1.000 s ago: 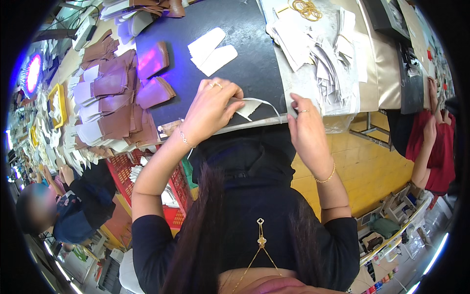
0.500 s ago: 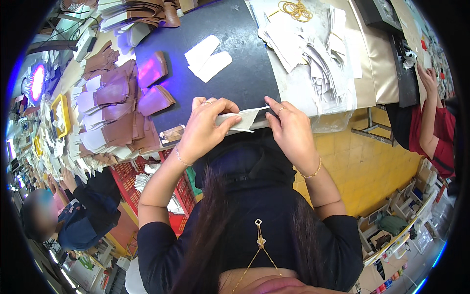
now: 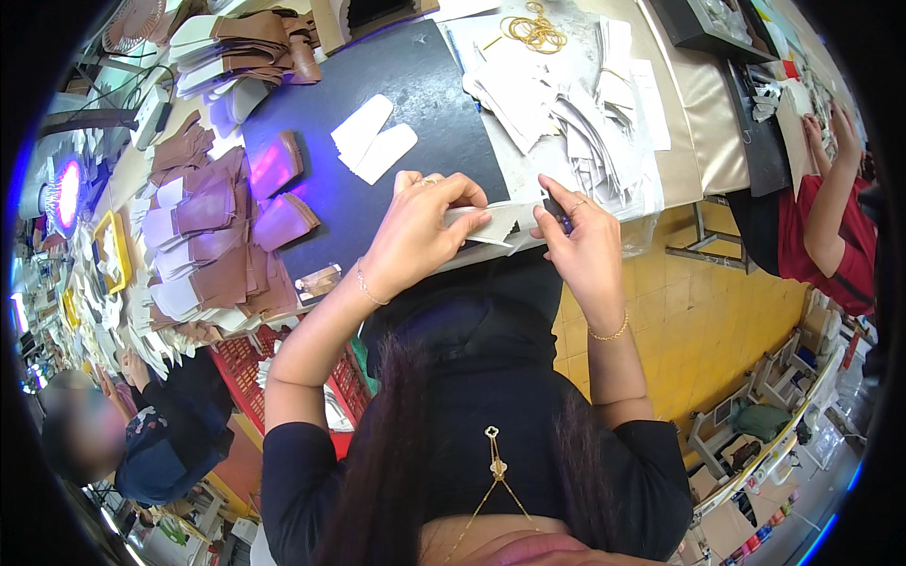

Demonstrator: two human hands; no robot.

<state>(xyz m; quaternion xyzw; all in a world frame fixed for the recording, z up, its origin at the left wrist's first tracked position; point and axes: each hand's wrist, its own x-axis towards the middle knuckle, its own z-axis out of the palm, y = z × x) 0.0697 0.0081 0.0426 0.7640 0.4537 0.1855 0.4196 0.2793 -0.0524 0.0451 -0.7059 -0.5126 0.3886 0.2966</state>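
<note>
My left hand is closed over a folded pale grey-white piece of sheet material, thumb on its near side and fingers behind. The piece has a jagged end pointing right. My right hand is beside that end, with index finger and thumb apart; whether a fingertip touches the piece is unclear. Both hands are above the table's near edge. Beyond them, two white rounded pieces lie overlapping on a black mat. Two small brown stacks, lit purple, lie on its left part.
Piles of brown and white pieces cover the left side, near a glowing lamp. At right are white strip bundles and yellow rubber bands. A red crate stands below the table. Co-workers are at far left and right.
Both hands have moved right relative to the table with the pale piece. My right index finger and thumb have shifted at its jagged end. The whole view has shifted slightly.
</note>
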